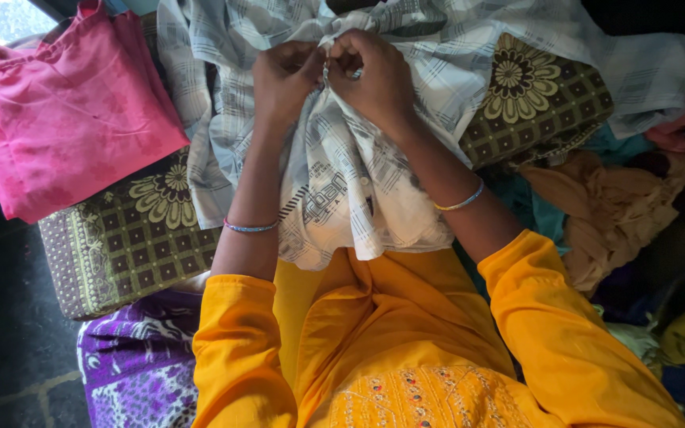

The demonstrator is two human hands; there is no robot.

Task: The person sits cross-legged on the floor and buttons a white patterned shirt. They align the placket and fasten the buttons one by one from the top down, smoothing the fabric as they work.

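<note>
A white and grey checked shirt (342,182) lies spread across my lap and over a patterned cushion. My left hand (283,75) and my right hand (374,75) are close together near the top of the shirt, both pinching its front edge where a small button seems to sit. Thin bangles circle both wrists. My sleeves are yellow.
A folded pink garment (65,111) lies at the upper left. An olive patterned cushion (136,238) runs under the shirt. Tan cloth (612,214) and other clothes are heaped at the right. Purple printed fabric (136,364) sits at the lower left.
</note>
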